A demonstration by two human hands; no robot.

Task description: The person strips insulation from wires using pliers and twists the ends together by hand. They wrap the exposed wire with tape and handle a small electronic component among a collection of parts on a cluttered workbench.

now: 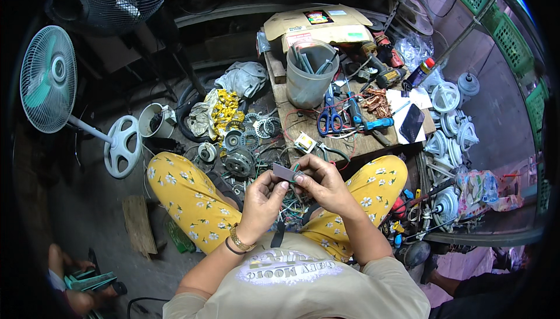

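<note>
Above my lap, both hands meet at a small flat grey piece [285, 172], card-like in shape. My left hand [266, 195] is closed, pinching its left end between thumb and fingers. My right hand [322, 182] is closed at the other end, where a thin green strip or wire [296, 168] shows between the fingertips. What else the right fingers grip is hidden. Just beyond the hands, a small white and yellow box [305, 142] sits on the edge of the low wooden table [286, 100], beside pliers with dark handles [334, 152].
The table bears a plastic bucket [309, 88], blue scissors [330, 119], screwdrivers, a cordless drill [389, 78], copper scraps [378, 104] and a phone [412, 123]. Motor parts [239, 161] lie left of it, fan motors [452, 123] right. A standing fan [49, 79] is far left. Another person's hand [81, 265] shows lower left.
</note>
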